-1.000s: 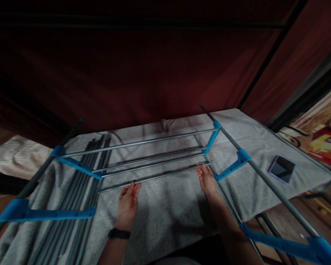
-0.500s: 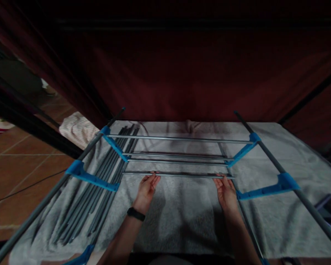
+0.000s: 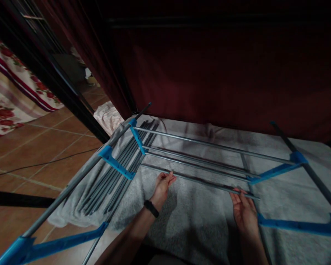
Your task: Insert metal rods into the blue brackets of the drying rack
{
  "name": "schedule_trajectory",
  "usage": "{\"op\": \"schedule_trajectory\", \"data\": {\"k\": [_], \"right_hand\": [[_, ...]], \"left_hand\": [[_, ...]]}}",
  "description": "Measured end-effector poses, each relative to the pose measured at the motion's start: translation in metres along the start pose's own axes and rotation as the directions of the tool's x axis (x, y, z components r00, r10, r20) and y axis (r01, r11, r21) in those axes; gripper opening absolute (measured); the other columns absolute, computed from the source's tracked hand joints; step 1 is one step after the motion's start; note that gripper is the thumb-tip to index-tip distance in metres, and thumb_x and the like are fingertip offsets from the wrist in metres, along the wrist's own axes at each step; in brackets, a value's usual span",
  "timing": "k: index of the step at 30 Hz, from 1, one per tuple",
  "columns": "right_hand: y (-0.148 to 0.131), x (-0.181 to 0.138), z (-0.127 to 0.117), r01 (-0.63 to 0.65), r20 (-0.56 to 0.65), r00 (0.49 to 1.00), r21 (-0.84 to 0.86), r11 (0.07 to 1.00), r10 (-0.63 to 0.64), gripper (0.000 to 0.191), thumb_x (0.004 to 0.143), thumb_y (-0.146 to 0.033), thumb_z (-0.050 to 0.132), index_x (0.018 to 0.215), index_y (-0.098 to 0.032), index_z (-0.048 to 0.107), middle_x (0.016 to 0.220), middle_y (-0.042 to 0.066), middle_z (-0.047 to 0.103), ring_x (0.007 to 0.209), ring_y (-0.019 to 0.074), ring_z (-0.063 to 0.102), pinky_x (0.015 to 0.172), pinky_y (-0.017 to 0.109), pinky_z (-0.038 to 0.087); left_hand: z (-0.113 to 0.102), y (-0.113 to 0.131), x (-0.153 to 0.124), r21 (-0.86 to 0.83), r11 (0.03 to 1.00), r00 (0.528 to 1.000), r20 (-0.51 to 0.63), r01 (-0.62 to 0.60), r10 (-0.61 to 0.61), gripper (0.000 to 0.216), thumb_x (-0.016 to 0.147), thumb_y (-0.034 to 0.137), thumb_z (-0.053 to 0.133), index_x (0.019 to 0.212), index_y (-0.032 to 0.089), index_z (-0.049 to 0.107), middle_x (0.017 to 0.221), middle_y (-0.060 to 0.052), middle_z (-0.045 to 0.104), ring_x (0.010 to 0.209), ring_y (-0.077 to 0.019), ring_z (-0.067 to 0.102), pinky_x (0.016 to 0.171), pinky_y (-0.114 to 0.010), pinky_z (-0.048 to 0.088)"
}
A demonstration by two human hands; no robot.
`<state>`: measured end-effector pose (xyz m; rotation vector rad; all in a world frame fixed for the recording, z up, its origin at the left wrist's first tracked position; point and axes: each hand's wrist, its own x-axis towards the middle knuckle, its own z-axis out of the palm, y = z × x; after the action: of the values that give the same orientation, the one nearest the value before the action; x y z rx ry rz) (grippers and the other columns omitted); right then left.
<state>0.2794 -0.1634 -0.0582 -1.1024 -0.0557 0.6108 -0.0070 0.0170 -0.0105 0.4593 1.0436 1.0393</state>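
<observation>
Nearest, the left hand (image 3: pixel 162 186), with a watch (image 3: pixel 151 208) on its wrist, and the right hand (image 3: pixel 244 213) reach forward over a grey cloth (image 3: pixel 198 224). Both are palm-up with fingers nearly straight. Their tips touch a thin rod (image 3: pixel 201 181), the left near its left end and the right near its right end. I cannot tell whether they pinch it.

The rod lies slantwise just beyond both palms, low over the cloth. A blue bracket (image 3: pixel 292 225) sits just right of the right hand. Beyond the rod, two rails (image 3: pixel 198 160) run parallel to it, then a higher rail (image 3: pixel 209 143). Spare rods (image 3: pixel 110 187) lie bundled on the cloth to the left. A dark red curtain (image 3: pixel 209 73) hangs behind.
</observation>
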Motion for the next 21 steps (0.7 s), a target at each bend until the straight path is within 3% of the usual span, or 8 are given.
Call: {"op": "schedule_trajectory", "data": {"k": [14,21], "right_hand": [[-0.0052,-0.0044,0.0083,-0.013,-0.059,0.998,-0.004,1.0,0.013,0.037,0.068,-0.037,0.093,0.082,-0.024,0.061,0.094,-0.005,0.071,0.092,0.0124,0.07,0.105,0.042,0.058],[-0.0032,-0.0026,0.0061,0.005,-0.051,0.999,-0.03,1.0,-0.007,0.031,0.071,-0.036,0.09,0.083,-0.024,0.065,0.098,-0.003,0.072,0.094,0.0139,0.071,0.108,0.044,0.056]], "left_hand": [[-0.0008,0.0009,-0.0021,-0.027,1.0,1.0,0.004,-0.014,0.014,0.037,0.067,0.01,0.09,0.066,0.023,0.055,0.066,0.005,0.065,0.071,-0.0121,0.07,0.086,-0.028,0.061],[-0.0022,0.0022,-0.0019,-0.049,0.998,0.999,0.021,0.029,-0.028,0.029,0.073,0.005,0.085,0.073,0.022,0.062,0.076,0.002,0.073,0.078,-0.013,0.073,0.086,-0.028,0.061]]}}
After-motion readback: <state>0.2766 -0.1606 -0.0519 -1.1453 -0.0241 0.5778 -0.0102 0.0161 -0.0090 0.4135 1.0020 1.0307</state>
